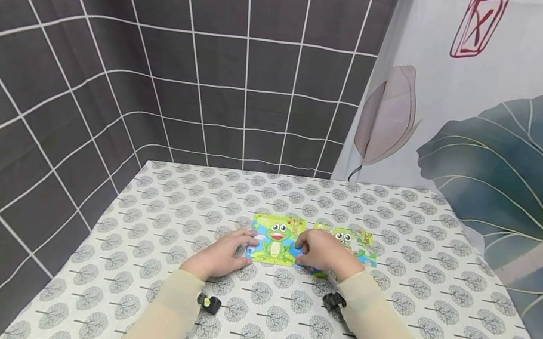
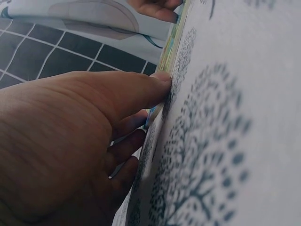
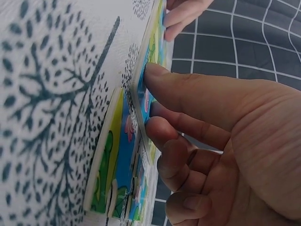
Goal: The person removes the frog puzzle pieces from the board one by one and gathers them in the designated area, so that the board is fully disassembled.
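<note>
A green and blue frog puzzle board (image 1: 276, 240) lies on the tree-print tablecloth (image 1: 275, 334). My left hand (image 1: 226, 255) rests flat beside its left edge, thumb tip (image 2: 162, 80) pressed against the board's side (image 2: 171, 42). My right hand (image 1: 322, 252) holds the board's right edge, with the thumb (image 3: 155, 73) on the rim and curled fingers on its face (image 3: 142, 94). This board overlaps a second frog board (image 1: 354, 241) (image 3: 106, 155) lying to the right, partly hidden by my right hand.
A dark grid-pattern curtain (image 1: 103, 73) closes the left and back. A leaf-print curtain (image 1: 523, 165) hangs along the table's right side. Small black cameras sit on both wrists (image 1: 208, 302) (image 1: 334, 300).
</note>
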Tool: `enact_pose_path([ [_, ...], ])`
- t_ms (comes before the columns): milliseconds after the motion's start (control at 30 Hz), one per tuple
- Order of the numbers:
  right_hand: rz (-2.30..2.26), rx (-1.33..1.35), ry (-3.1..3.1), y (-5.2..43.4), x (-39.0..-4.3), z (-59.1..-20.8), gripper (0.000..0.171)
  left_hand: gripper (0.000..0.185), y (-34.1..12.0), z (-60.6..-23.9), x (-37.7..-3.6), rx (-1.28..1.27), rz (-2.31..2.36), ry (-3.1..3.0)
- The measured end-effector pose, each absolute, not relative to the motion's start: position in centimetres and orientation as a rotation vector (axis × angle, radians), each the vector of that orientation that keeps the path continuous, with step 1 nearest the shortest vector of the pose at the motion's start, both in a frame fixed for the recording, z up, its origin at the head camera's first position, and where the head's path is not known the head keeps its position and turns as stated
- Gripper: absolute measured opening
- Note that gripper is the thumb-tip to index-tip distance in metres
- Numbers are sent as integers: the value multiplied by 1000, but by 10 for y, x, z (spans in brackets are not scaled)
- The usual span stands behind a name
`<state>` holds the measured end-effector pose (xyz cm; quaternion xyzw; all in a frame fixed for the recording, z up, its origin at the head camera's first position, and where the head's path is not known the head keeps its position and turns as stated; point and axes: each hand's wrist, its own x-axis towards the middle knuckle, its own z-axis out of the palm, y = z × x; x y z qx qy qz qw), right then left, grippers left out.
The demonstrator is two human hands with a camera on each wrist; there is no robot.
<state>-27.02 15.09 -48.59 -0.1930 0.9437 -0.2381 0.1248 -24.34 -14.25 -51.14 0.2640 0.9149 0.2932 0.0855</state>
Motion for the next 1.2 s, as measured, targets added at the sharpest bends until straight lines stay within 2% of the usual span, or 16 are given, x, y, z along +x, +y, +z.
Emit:
enact_pose_path([
  [400, -694, -572, 2754, 151, -267, -484, 22, 50, -142, -512, -243, 771, 863, 2739],
  [1000, -747, -548, 2756, 151, -268, -483, 31, 50, -142, -513, -243, 750, 883, 2736],
  [1200, -779, -547, 2786, 150, -267, -482, 26, 49, -141, -513, -244, 751, 887, 2737],
])
